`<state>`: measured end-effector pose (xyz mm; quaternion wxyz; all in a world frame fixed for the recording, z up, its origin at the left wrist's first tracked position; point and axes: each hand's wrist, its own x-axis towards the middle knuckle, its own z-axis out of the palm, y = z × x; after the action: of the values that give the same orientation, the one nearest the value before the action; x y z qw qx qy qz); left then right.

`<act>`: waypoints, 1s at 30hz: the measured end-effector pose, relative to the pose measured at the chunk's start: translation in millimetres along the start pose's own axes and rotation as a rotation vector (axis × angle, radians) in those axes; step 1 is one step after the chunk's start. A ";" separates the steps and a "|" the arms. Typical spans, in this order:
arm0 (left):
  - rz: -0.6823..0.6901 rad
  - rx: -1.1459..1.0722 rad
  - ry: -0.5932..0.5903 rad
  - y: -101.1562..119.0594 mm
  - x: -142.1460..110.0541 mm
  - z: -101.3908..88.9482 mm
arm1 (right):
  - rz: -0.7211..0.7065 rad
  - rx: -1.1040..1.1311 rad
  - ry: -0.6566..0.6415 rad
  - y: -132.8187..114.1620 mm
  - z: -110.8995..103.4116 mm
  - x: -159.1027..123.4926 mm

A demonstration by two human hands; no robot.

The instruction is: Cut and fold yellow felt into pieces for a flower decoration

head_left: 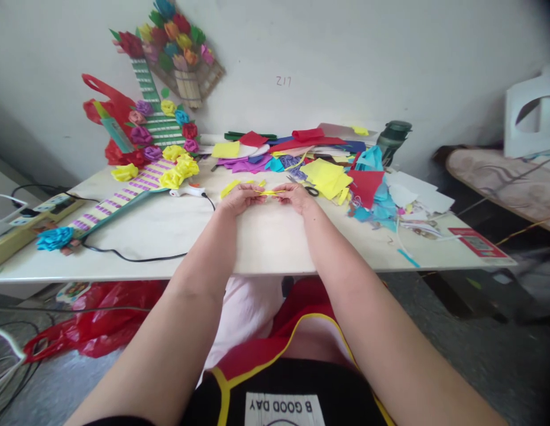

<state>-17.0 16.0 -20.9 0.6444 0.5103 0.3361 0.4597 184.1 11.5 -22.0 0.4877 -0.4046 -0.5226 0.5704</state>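
Between my two hands runs a thin, twisted-looking yellow strip (269, 193), probably paper, held roughly level just above the table. My left hand (245, 198) pinches its left end, and my right hand (293, 196) pinches the right end; both are closed. A loose yellow piece (229, 189) lies just beyond my left fingers. By my right hand, the black handle of a pair of scissors (311, 191) shows, partly hidden. To the right sits a stack of yellow sheets (328, 178).
A white glue gun (188, 191) with a black cord lies left, beside a guitar-shaped decoration (119, 195) bearing paper flowers. Coloured sheets (243, 163) pile along the wall near a dark bottle (392, 139). A power strip (39, 213) occupies the left edge.
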 end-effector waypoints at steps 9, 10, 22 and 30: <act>0.042 0.007 0.035 2.3 -1.4 3.4 | 0.007 -0.002 0.011 -1.8 2.2 -1.5; 0.049 0.008 0.043 2.1 -1.2 3.6 | 0.006 -0.005 0.012 -1.4 2.1 -1.0; 0.026 0.083 0.102 1.8 -3.5 6.8 | 0.017 0.002 0.014 -1.9 3.4 -1.0; 0.043 0.104 0.133 -1.3 -0.9 4.8 | -0.010 -0.004 -0.026 0.6 0.5 1.4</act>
<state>-12.7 13.4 -21.0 0.5831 0.5187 0.3907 0.4882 183.3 12.7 -22.5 0.4829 -0.3952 -0.5321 0.5722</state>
